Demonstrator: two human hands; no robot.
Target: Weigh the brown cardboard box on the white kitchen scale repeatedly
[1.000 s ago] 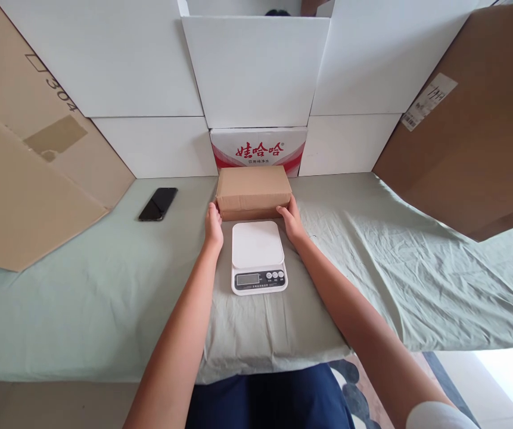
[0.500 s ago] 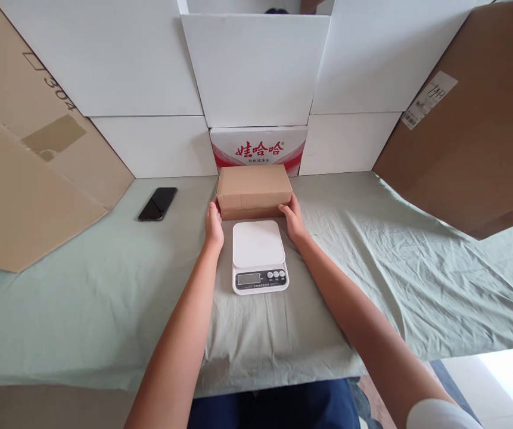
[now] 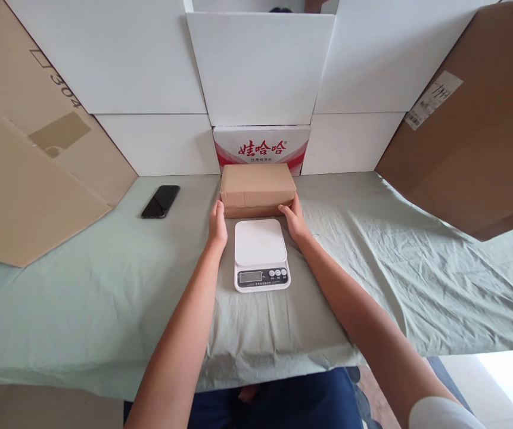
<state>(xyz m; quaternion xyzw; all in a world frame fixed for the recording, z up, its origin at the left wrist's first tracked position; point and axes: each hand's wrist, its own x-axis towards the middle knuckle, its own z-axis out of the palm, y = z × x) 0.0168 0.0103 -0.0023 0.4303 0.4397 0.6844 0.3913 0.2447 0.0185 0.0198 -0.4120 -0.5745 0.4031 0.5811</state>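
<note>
— What's different from a second ago?
— Very little. The left hand (image 3: pixel 217 223) has slid a touch forward along the box's (image 3: pixel 257 186) near left corner; its thumb now lies against the side.
— And the right hand (image 3: pixel 295 220)?
— Pressed a bit closer to the box's right corner. The view shifted slightly.

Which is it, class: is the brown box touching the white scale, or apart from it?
Apart. The head view shows a strip of green cloth between the brown box and the white scale.

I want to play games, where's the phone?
The black phone lies on the green cloth, far left of the brown box, beside the leaning cardboard sheet.
</note>
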